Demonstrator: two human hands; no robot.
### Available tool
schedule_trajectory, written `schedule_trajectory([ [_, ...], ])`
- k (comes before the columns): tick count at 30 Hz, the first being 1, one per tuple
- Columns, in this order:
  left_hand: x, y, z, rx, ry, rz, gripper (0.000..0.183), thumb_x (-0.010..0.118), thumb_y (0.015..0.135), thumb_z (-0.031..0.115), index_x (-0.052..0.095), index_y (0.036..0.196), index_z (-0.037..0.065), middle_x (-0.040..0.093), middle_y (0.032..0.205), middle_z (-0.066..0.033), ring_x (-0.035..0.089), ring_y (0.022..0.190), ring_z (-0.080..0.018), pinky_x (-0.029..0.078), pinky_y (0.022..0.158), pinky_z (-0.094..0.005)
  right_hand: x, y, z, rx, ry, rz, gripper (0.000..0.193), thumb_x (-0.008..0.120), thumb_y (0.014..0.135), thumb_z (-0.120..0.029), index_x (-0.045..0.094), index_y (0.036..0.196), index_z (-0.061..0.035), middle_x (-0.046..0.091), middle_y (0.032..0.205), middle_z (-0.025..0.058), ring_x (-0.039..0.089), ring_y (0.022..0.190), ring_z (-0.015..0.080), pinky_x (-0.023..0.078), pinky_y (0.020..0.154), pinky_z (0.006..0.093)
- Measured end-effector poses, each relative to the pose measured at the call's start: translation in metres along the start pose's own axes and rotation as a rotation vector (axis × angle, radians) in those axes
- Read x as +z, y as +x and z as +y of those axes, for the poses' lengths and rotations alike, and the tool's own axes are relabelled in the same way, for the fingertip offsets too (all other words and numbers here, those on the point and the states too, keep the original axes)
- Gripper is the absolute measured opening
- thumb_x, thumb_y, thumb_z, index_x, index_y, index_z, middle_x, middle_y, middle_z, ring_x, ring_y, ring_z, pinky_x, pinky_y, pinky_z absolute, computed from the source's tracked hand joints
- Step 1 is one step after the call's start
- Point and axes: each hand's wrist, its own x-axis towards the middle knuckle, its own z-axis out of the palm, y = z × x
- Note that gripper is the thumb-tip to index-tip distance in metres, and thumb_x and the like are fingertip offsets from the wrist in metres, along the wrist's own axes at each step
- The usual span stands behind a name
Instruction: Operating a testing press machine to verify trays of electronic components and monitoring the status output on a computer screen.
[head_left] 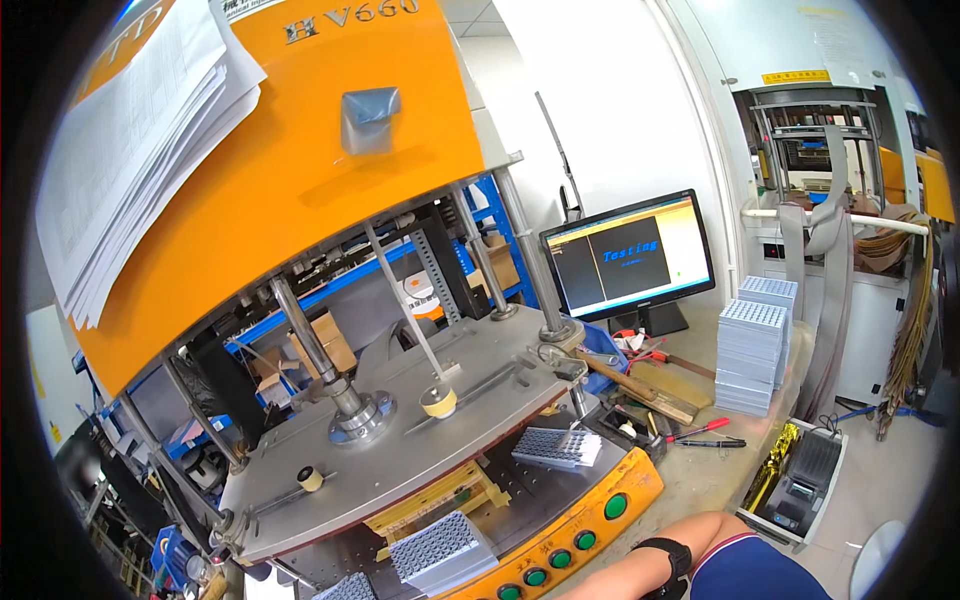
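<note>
My bare right arm point(625, 577) crosses the lower edge below the machine's front panel. A black strap point(680, 562) is around it, and a dark blue sleeve point(755, 572) shows beside it. The hand at its end is cut off by the frame. My left hand does not show. Nearest to the arm is an orange press front point(632, 488) with several green push buttons point(615, 506). Stacks of grey panels with rows of holes lie on the machine's lower ledge: one in the front middle point(440, 553), one farther right point(556, 447), and one partly cut off point(347, 589).
Above the grey press plate point(400, 470) hangs an orange upper housing point(370, 90), carried on steel columns point(310, 335). A lit monitor point(635, 255) stands behind the right bench. Tall panel stacks point(752, 350), pens point(705, 440) and a wooden-handled tool point(635, 388) are there. A white bin point(800, 540) stands at far right.
</note>
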Motion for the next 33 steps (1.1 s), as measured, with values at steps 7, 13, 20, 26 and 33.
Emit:
schedule_trajectory([
  [7,0.002,-0.004,-0.016,0.055,0.086,0.021,0.036,0.060,0.096,0.018,0.050,0.124,-0.002,0.050,0.124,-0.0213,0.061,0.101,-0.0311,0.054,0.086,-0.0395,-0.003,0.001,-0.004,-0.018,0.003,0.053,0.031,0.056,0.098,-0.029,0.058,0.093,0.0017,0.064,0.088,0.0246,0.060,0.086,0.0447,0.048,0.072,0.0503],
  [13,-0.007,0.005,0.000,0.267,0.235,0.096,0.034,0.057,0.097,0.018,0.050,0.123,-0.002,0.053,0.118,-0.0208,0.062,0.094,-0.0294,0.053,0.080,-0.0357,-0.006,0.001,-0.004,0.018,-0.016,0.001,0.033,0.056,0.098,-0.031,0.057,0.092,0.0014,0.064,0.087,0.0248,0.060,0.084,0.0449,0.048,0.071,0.0508],
  [20,0.010,-0.007,-0.013,-0.069,-0.166,0.057,0.027,0.053,0.099,0.017,0.054,0.118,-0.002,0.059,0.101,-0.0203,0.060,0.084,-0.0304,0.051,0.078,-0.0399,-0.009,-0.002,-0.003,0.043,-0.047,-0.060,0.036,0.056,0.099,-0.034,0.056,0.090,0.0011,0.063,0.087,0.0242,0.059,0.084,0.0445,0.047,0.071,0.0508],
  [26,0.007,-0.013,-0.026,-0.190,-0.200,-0.059,0.024,0.054,0.099,0.017,0.055,0.115,-0.002,0.060,0.097,-0.0190,0.060,0.083,-0.0298,0.050,0.076,-0.0400,-0.005,-0.004,-0.008,0.023,-0.057,-0.025,0.037,0.056,0.099,-0.035,0.055,0.090,0.0005,0.062,0.085,0.0238,0.060,0.084,0.0442,0.048,0.071,0.0501],
  [33,0.003,-0.017,-0.046,-0.307,-0.251,-0.214,0.022,0.054,0.100,0.016,0.057,0.112,-0.002,0.061,0.092,-0.0175,0.059,0.081,-0.0291,0.050,0.075,-0.0402,-0.016,-0.015,-0.009,0.134,-0.140,0.070,0.043,0.058,0.098,-0.042,0.060,0.105,-0.0004,0.066,0.097,0.0205,0.062,0.093,0.0416,0.050,0.079,0.0477],
])
